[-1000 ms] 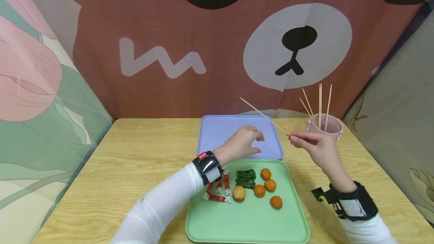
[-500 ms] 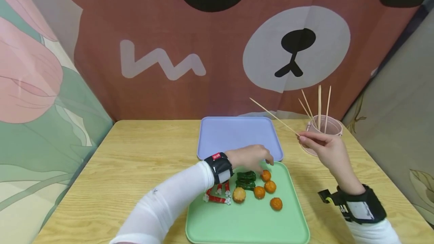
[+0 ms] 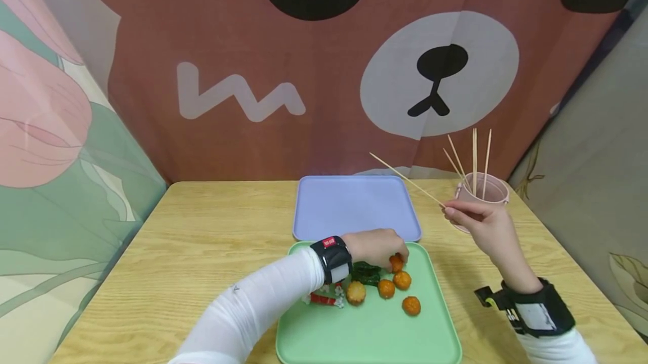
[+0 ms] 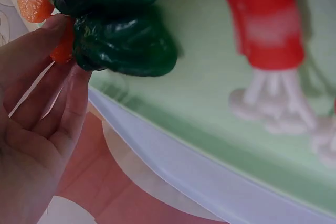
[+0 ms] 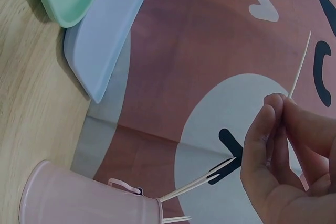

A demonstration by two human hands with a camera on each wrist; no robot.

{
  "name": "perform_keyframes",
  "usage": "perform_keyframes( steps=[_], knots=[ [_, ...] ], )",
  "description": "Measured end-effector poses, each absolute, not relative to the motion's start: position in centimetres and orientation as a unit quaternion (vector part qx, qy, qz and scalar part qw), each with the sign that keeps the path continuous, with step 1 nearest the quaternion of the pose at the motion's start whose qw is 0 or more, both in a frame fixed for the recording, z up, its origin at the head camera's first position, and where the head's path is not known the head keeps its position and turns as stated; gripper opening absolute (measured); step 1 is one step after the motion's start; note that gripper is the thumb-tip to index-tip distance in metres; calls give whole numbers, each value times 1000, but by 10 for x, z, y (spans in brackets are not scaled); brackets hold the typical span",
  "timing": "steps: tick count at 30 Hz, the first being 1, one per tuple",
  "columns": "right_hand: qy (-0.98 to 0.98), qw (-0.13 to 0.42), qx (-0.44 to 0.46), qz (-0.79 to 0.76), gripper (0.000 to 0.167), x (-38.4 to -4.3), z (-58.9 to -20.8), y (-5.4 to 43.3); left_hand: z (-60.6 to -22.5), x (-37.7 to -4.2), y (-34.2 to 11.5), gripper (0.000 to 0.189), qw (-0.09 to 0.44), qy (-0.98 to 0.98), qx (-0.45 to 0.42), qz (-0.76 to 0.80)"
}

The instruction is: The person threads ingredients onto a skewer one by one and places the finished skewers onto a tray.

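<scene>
My left hand (image 3: 379,248) reaches over the green tray (image 3: 364,336) and pinches an orange ball (image 3: 396,263) between thumb and fingertips. In the left wrist view that orange ball (image 4: 63,50) is partly hidden by a dark green pepper (image 4: 126,45) and the thumb. My right hand (image 3: 481,229) holds a thin wooden skewer (image 3: 405,178) near one end, above the table. Its long free part slants up to the left. Several other orange balls (image 3: 412,306), a paler browned ball (image 3: 356,292) and red pieces with white knobbly ends (image 3: 322,299) lie on the tray.
A blue-purple tray (image 3: 354,206) lies behind the green one. Behind my right hand, a pink bucket (image 3: 498,189) holds several upright skewers (image 3: 475,156). A printed cloth (image 3: 243,150) hangs at the table's back edge.
My left hand has moved from above the blue-purple tray toward me and down onto an orange ball, closing its fingers on it. My right hand has shifted slightly right with the skewer.
</scene>
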State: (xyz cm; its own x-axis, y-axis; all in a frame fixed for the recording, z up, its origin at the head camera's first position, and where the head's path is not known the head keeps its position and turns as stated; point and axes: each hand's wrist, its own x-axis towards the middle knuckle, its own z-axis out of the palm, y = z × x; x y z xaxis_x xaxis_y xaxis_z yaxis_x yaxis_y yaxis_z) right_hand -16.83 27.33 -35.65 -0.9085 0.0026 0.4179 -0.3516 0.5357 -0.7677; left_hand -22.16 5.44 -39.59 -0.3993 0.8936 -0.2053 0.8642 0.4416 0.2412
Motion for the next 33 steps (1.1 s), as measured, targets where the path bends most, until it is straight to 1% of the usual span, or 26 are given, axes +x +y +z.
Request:
perform_keyframes(
  steps=[8, 15, 22, 28, 33],
  knots=[
    [-867, 191, 95, 450, 23, -169, -358, 271, -398, -221, 54, 23, 147, 842, 516, 57],
    [-869, 198, 92, 444, 23, -170, -357, 270, -396, -220, 53, 22, 152, 845, 509, 63],
    [-873, 191, 83, 440, 23, -171, -359, 268, -396, -222, 45, 22, 161, 840, 507, 105],
    [-868, 189, 74, 454, 27, -173, -357, 266, -391, -231, 30, 27, 138, 834, 500, 187],
    [-868, 186, 69, 456, 29, -177, -354, 261, -380, -235, 11, 30, 107, 832, 483, 250]
  ],
)
